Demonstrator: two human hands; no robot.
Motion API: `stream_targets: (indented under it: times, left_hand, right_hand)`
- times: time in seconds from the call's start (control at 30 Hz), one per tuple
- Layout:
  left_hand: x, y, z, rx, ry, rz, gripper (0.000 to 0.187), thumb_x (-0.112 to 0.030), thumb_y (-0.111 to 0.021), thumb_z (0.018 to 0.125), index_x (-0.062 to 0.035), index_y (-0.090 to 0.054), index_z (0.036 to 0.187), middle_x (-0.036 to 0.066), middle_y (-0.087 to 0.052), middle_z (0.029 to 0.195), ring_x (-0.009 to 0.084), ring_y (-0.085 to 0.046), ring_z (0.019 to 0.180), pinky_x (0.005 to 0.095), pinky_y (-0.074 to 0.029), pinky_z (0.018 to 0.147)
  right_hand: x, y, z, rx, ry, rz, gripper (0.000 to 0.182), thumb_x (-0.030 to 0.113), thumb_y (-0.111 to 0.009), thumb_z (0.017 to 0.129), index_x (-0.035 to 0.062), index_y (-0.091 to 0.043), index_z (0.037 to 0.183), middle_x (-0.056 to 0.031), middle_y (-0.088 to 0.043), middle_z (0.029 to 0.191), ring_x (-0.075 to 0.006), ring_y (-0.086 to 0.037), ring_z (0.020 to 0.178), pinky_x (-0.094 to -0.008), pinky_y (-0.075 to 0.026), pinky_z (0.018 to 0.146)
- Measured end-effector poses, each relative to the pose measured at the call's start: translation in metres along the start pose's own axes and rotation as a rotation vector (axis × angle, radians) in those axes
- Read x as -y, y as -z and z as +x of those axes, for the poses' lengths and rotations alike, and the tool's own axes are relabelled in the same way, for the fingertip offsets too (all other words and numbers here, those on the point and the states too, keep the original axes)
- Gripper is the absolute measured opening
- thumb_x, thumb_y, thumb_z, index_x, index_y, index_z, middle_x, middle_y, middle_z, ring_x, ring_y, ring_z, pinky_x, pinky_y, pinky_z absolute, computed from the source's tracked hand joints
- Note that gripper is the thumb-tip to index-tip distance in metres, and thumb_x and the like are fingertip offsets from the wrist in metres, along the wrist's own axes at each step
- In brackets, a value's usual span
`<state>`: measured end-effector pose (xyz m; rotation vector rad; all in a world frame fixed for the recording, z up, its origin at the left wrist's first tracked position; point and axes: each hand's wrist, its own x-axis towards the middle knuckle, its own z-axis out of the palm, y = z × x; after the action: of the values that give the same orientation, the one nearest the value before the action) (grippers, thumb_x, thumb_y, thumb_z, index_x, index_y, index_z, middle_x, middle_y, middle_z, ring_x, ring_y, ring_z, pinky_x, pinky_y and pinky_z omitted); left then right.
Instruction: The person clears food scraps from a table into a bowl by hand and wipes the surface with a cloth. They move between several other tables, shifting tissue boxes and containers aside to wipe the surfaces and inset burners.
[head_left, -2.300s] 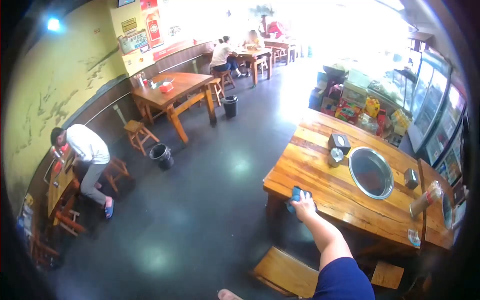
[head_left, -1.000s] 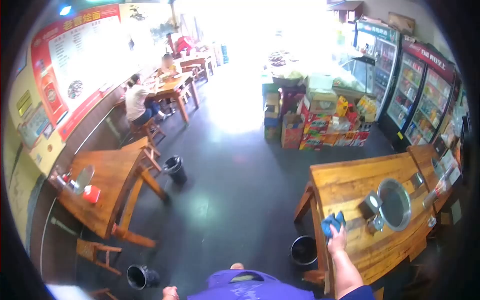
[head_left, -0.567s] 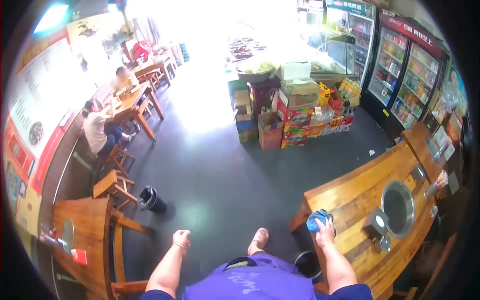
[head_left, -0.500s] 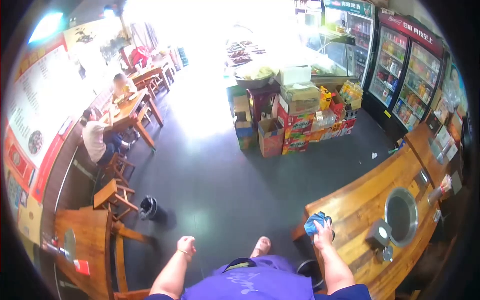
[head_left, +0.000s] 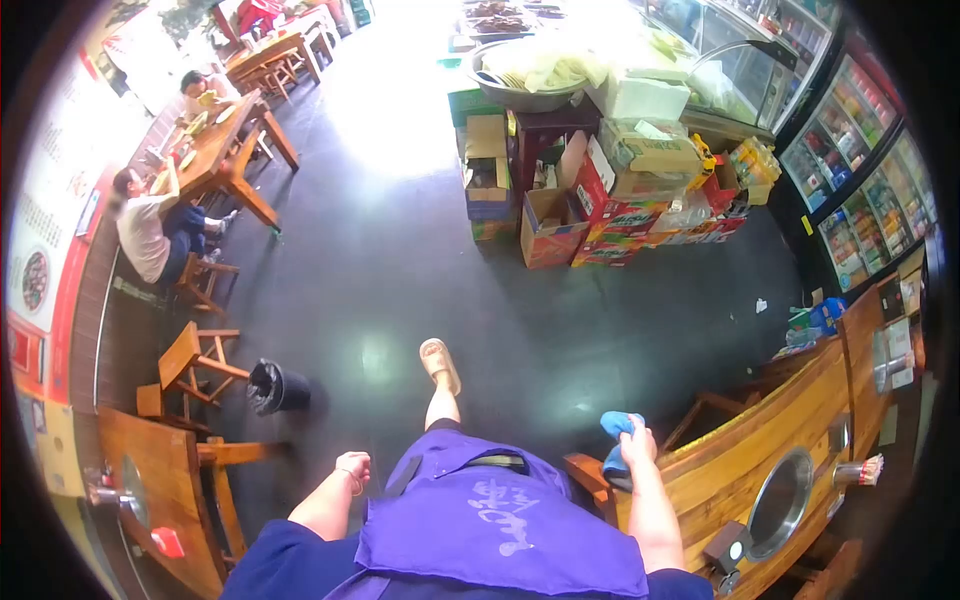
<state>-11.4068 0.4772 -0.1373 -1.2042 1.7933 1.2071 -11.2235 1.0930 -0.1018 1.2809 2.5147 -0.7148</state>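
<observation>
My right hand (head_left: 638,448) grips a crumpled blue cloth (head_left: 618,428), held beside the near left corner of the right-hand wooden table (head_left: 690,475). Set into that tabletop is a round metal-rimmed well (head_left: 783,503), with a small dark box (head_left: 726,546) near it. My left hand (head_left: 353,468) hangs over the floor, its fingers curled in with nothing visible in them. Between my arms spreads a purple apron (head_left: 500,530), and one foot in a pale slipper (head_left: 438,362) is stepping out in front.
A black bin (head_left: 278,387) and wooden stools (head_left: 195,352) stand on the left, by another table (head_left: 165,470). Two people sit at a table (head_left: 215,145) farther back. Stacked cartons (head_left: 610,220) and a large basin (head_left: 530,95) are ahead, with drinks fridges (head_left: 865,200) to the right.
I have stepped forward, so the surroundings have shifted. My right hand has carried the blue cloth off the tabletop to beside its edge. My left hand stays curled.
</observation>
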Motion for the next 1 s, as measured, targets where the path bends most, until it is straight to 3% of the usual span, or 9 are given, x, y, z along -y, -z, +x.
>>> stream_targets:
  times: [0.13,0.27,0.37,0.4,0.5,0.7,0.87,0.9,1.0]
  left_hand:
    - [-0.127,-0.034,0.034,-0.006,-0.113,-0.058,0.015,-0.004,-0.067,0.080,-0.0122,-0.069,0.093,0.002,-0.062,0.073,0.0129,-0.056,0.055,0.0311,-0.047,0.045]
    - [-0.268,-0.044,0.090,0.070,-0.339,0.409,0.019,-0.012,-0.069,0.080,-0.0073,-0.070,0.098,0.005,-0.070,0.085,0.0166,-0.065,0.068,0.0335,-0.053,0.053]
    - [-0.375,-0.034,0.110,0.108,-0.578,0.580,0.024,-0.019,-0.070,0.079,-0.0059,-0.071,0.100,0.007,-0.071,0.087,0.0169,-0.066,0.069,0.0331,-0.055,0.058]
    - [-0.418,-0.036,0.118,0.121,-0.551,0.564,0.026,-0.020,-0.070,0.079,-0.0059,-0.072,0.100,0.007,-0.071,0.088,0.0169,-0.066,0.071,0.0331,-0.055,0.061]
    - [-0.521,-0.036,0.137,0.171,-0.434,0.562,0.030,-0.025,-0.071,0.079,-0.0058,-0.072,0.102,0.008,-0.072,0.091,0.0170,-0.067,0.075,0.0329,-0.056,0.067]
    - [-0.740,-0.094,0.156,0.061,-0.697,0.300,0.037,-0.007,-0.063,0.076,-0.0064,-0.062,0.113,0.007,-0.063,0.089,0.0155,-0.062,0.070,0.0315,-0.054,0.061]
    - [-0.852,-0.115,0.211,0.183,-0.804,0.139,0.037,0.006,-0.055,0.079,-0.0037,-0.059,0.114,0.007,-0.058,0.092,0.0156,-0.062,0.070,0.0289,-0.056,0.060]
    - [-0.862,-0.109,0.223,0.216,-0.726,0.041,0.035,0.003,-0.059,0.080,-0.0025,-0.059,0.114,0.008,-0.061,0.097,0.0166,-0.064,0.074,0.0297,-0.056,0.062]
    - [-0.857,-0.067,0.292,0.027,-0.654,0.298,0.038,0.000,-0.066,0.082,-0.0039,-0.059,0.119,0.011,-0.066,0.101,0.0173,-0.065,0.075,0.0301,-0.056,0.061]
  right_hand:
    - [0.072,-0.029,0.050,0.108,0.036,0.081,0.061,0.034,-0.065,0.083,0.0184,-0.050,0.140,-0.0219,-0.062,0.126,-0.0376,-0.060,0.118,-0.0458,-0.047,0.100]
    - [0.180,-0.022,0.105,0.360,-0.036,-0.195,0.080,0.042,-0.067,0.079,0.0144,-0.040,0.148,-0.0195,-0.058,0.136,-0.0333,-0.057,0.125,-0.0427,-0.044,0.107]
    - [0.268,-0.015,0.174,0.472,-0.030,-0.268,0.086,0.041,-0.068,0.076,0.0119,-0.035,0.151,-0.0192,-0.054,0.141,-0.0322,-0.053,0.130,-0.0413,-0.042,0.109]
    - [0.301,-0.013,0.199,0.496,-0.026,-0.268,0.087,0.040,-0.068,0.076,0.0112,-0.034,0.151,-0.0192,-0.053,0.142,-0.0321,-0.052,0.131,-0.0410,-0.042,0.110]
    - [0.416,-0.020,0.284,0.368,0.068,-0.144,0.084,0.033,-0.067,0.076,0.0118,-0.035,0.151,-0.0209,-0.054,0.140,-0.0344,-0.053,0.129,-0.0420,-0.044,0.108]
    - [0.678,-0.001,0.414,0.316,0.435,0.144,0.081,0.026,-0.068,0.075,0.0109,-0.036,0.148,-0.0246,-0.055,0.136,-0.0378,-0.055,0.125,-0.0439,-0.044,0.106]
    - [0.873,0.000,0.539,0.366,0.674,0.095,0.083,0.025,-0.067,0.073,0.0095,-0.034,0.148,-0.0256,-0.059,0.129,-0.0403,-0.057,0.120,-0.0447,-0.046,0.101]
    - [0.910,-0.003,0.566,0.376,0.708,0.084,0.084,0.025,-0.067,0.073,0.0096,-0.033,0.149,-0.0256,-0.059,0.128,-0.0402,-0.057,0.120,-0.0453,-0.047,0.101]
    - [1.018,-0.011,0.637,0.322,0.718,0.105,0.081,0.026,-0.068,0.076,0.0146,-0.034,0.148,-0.0241,-0.060,0.128,-0.0399,-0.059,0.118,-0.0459,-0.047,0.100]
